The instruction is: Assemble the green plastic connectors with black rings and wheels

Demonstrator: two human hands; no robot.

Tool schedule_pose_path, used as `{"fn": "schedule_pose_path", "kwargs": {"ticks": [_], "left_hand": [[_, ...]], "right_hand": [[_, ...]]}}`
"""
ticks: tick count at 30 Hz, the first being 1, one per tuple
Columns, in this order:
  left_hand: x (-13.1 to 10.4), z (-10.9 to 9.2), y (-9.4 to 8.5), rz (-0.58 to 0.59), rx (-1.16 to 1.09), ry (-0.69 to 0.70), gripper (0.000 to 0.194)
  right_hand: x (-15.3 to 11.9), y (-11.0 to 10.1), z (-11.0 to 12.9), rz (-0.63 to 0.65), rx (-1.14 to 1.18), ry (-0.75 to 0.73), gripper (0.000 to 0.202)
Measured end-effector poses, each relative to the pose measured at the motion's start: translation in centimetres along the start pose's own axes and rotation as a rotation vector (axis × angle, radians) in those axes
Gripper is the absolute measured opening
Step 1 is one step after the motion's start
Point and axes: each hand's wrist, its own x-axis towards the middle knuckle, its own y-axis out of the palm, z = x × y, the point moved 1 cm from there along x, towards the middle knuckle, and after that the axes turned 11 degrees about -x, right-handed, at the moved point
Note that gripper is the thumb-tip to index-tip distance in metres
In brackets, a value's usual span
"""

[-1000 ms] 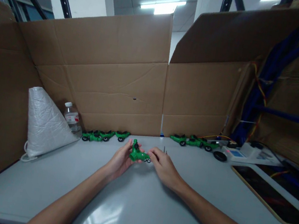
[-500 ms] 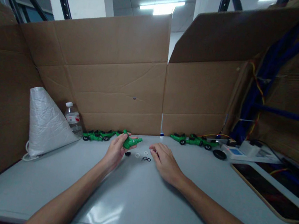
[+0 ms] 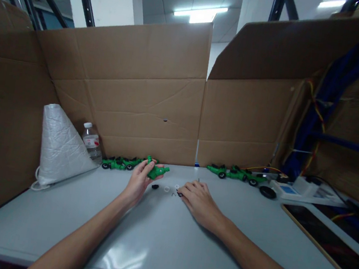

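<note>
Green toy car (image 3: 156, 172) gripped in left hand (image 3: 138, 181); right hand (image 3: 197, 198) pinches small rings (image 3: 178, 193) on table (image 3: 158, 238).

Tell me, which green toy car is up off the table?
The green car gripped in the left hand, lifted above the small loose parts. The other green cars and all sit in rows on the table against the cardboard wall.

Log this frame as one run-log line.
left hand: holds green toy | right hand: on small rings | table: more green toys at back
</note>
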Motion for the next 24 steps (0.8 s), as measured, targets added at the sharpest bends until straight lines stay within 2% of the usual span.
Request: {"fn": "schedule_pose_path", "kwargs": {"ticks": [13,20,24], "left_hand": [[-0.54,0.86,0.39,-0.025,0.065,-0.039,0.047],[-0.53,0.96,0.37,-0.038,0.069,-0.056,0.043],[-0.76,0.84,0.59,-0.011,0.08,-0.085,0.04]], "right_hand": [[-0.09,-0.3,0.22,-0.019,0.026,0.046,0.01],[-0.08,0.2,0.06,-0.02,0.062,0.058,0.006],[-0.07,-0.44,0.23,-0.035,0.102,0.084,0.008]]}}
